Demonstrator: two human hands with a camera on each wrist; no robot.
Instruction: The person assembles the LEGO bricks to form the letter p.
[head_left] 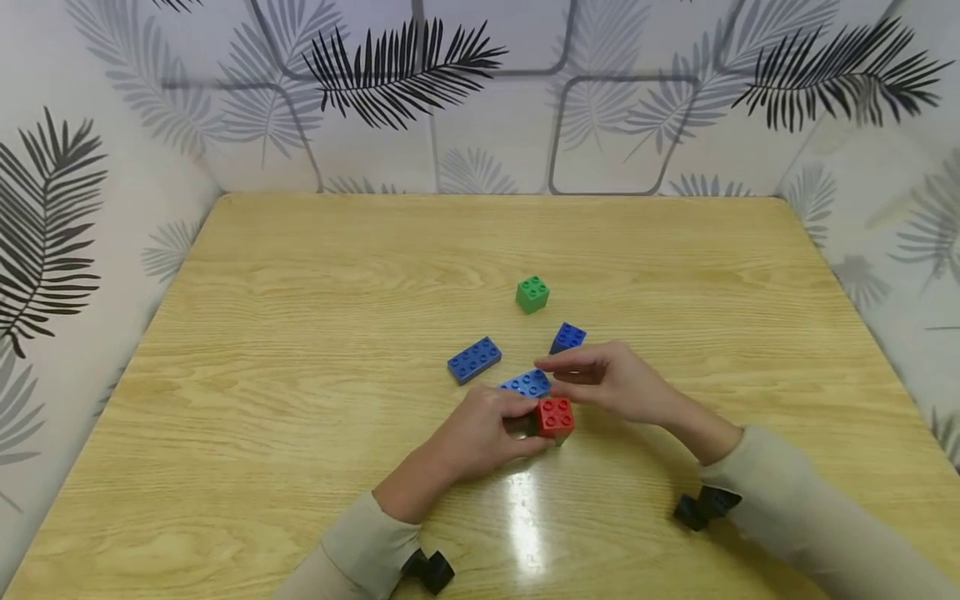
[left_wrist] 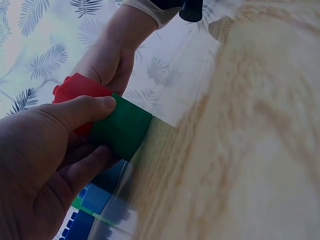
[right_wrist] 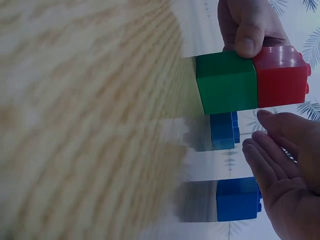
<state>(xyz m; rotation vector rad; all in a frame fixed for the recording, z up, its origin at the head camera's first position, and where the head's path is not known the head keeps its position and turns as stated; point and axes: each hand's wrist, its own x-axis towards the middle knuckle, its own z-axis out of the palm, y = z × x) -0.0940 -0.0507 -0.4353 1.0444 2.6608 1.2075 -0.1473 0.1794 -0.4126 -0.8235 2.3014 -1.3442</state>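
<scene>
Thumb and fingers of my left hand (head_left: pixel 483 433) grip a two-block stack: a red square toy brick (head_left: pixel 556 414) on top of a green brick (right_wrist: pixel 227 82). Both stand upright on the table, studs up. To the right, my right hand (head_left: pixel 622 385) is held with thumb and fingers apart and nothing between them; its fingertips are close to the red brick. Behind the stack lies a blue long brick (head_left: pixel 531 382), partly covered by the left hand. Just beyond the right fingers stands a small blue brick (head_left: pixel 568 336), its lower part hidden.
Another blue long brick (head_left: pixel 475 360) lies left of the first. Farther back a green square brick (head_left: pixel 532 294) stands by itself. The wooden table (head_left: pixel 337 275) meets leaf-patterned walls (head_left: pixel 495 125) at its back and sides.
</scene>
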